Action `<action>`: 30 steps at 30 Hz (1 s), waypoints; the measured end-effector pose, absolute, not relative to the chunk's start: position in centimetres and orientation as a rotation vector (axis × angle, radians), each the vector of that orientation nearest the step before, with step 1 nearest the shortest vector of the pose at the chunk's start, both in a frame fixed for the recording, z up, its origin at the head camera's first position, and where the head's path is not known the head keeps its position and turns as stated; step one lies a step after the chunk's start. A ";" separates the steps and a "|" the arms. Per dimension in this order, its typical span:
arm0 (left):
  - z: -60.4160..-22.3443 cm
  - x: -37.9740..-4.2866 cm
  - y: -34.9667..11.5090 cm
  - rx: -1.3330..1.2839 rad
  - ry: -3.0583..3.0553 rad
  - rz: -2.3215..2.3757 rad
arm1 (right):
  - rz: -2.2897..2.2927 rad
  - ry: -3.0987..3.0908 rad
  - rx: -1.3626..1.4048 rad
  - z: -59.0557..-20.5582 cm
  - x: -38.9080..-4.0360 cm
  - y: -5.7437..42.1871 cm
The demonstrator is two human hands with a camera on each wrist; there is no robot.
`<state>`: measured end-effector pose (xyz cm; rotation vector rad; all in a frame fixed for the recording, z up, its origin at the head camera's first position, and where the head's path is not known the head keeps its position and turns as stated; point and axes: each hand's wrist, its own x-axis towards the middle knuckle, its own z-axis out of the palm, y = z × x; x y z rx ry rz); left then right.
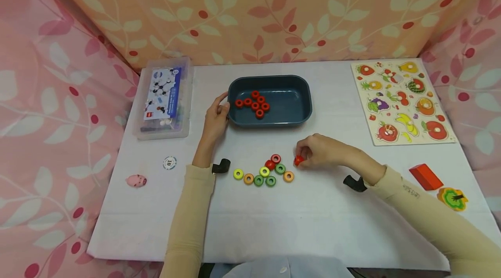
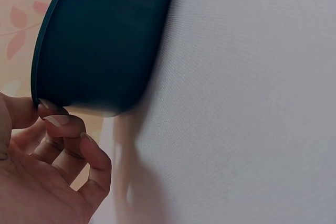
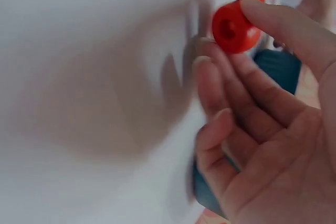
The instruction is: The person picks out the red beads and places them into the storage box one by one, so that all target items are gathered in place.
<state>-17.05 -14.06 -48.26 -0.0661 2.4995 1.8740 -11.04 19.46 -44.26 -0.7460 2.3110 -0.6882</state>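
My left hand [image 1: 216,117] pinches the left end of a dark teal tray [image 1: 289,105] between thumb and fingers. In the left wrist view the thumb and fingertips meet at the rim of the tray [image 2: 105,40]. Several red ring beads [image 1: 259,109] lie in its left half. To the front right of the tray, my right hand [image 1: 322,152] pinches a red bead [image 1: 298,160] close over the white cloth. The right wrist view shows this red bead [image 3: 242,32] between thumb and fingertips, its hole facing the camera. Left of that hand lies a loose group of red, green, yellow and orange ring beads [image 1: 270,177].
At the back left is a clear plastic box [image 1: 182,117] with a blue-and-white label. A pink pig piece [image 1: 136,180] and a round token [image 1: 170,158] lie at left. On the right are a fruit puzzle board [image 1: 385,115], a red block [image 1: 426,176] and a pepper-shaped piece [image 1: 450,199].
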 end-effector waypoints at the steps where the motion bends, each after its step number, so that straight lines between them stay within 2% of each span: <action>1: -48.3 -17.0 -14.0 -0.067 2.506 1.875 | -0.717 2.325 -0.757 -44.0 -11.2 19.4; 8: -48.3 -17.0 -14.1 -0.087 2.515 1.868 | -1.017 2.538 -0.840 -41.9 -13.5 18.7; 12: -48.3 -17.0 -14.1 -0.094 2.502 1.870 | -1.103 2.675 -0.766 -41.9 -15.5 17.9; 21: -48.3 -17.0 -14.1 -0.084 2.499 1.875 | -1.009 2.780 -0.536 -43.6 -19.2 15.1; 30: -48.4 -17.0 -14.0 -0.068 2.513 1.879 | -0.856 2.799 -0.357 -44.8 -20.4 13.0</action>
